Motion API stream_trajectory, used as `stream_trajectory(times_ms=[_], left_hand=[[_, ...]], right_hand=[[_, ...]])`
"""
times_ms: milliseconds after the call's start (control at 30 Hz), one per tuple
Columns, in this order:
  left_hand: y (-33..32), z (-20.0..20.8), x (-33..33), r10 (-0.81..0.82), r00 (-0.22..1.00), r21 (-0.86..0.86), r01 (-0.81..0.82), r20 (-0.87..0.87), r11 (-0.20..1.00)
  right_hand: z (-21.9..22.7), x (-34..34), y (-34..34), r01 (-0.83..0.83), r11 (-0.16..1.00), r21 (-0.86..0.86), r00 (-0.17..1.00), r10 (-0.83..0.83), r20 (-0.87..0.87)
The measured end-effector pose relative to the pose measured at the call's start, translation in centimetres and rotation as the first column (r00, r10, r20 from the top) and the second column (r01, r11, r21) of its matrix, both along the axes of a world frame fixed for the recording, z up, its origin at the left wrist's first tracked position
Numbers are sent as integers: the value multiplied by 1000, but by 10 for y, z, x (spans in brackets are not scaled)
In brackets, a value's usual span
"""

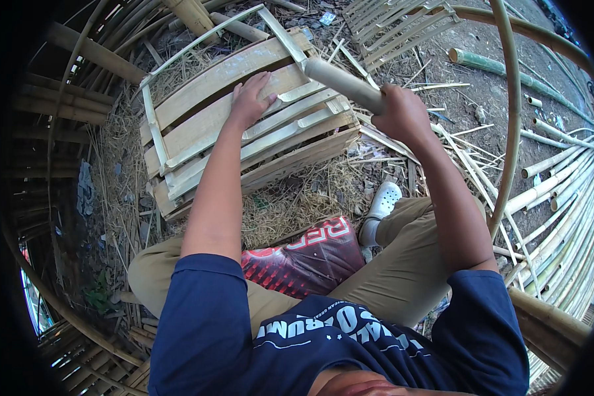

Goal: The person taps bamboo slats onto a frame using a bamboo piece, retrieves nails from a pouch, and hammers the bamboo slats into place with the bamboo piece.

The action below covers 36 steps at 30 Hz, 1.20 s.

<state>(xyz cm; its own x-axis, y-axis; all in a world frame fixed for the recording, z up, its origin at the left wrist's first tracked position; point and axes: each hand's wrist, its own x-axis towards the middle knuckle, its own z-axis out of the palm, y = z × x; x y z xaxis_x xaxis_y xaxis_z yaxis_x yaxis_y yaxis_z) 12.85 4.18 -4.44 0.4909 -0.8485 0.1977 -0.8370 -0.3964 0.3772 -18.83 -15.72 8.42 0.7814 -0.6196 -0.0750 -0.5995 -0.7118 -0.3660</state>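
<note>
Low before me lies a wooden slatted crate (214,86), with gaps between its boards. A frame of pale split bamboo strips (154,122) lies over it, with one side reaching past the crate's far edge. My left hand (249,102) rests flat on the boards, fingers stretched out, beside the near strips. In my right hand (402,113) is a thick pale round stick (342,80), gripped at its near end. The stick's far end is at the frame's right-hand strip, by the crate's right edge; whether it touches cannot be made out.
A finished-looking bamboo slat panel (396,26) lies at the far right. Many cut bamboo poles (561,198) are heaped at the right, and a green pole (501,65) lies farther off. Straw and loose strips litter the ground. A curved bamboo pole (511,112) rises beside my right arm.
</note>
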Motion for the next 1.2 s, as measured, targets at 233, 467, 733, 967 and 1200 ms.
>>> stream_trajectory(times_ms=[233,467,733,967,1200], left_hand=[[0,-1,-5,6,999,17,-5,-34,1000],[-1,2,2,-8,1000,-4,8,8,1000],[2,2,0,22,1000,8,-22,-18,1000],[-2,3,6,4,1000,0,-4,-3,1000],[-3,0,2,-9,1000,-9,9,1,1000]], right_hand=[[-20,-1,4,-93,988,-126,992,81,-97],[-10,0,7,-53,993,-102,998,48,-50],[9,-7,13,43,998,-50,988,-35,153],[-12,0,19,-31,988,-150,997,20,-71],[-5,-6,4,-63,981,-181,994,46,-95]])
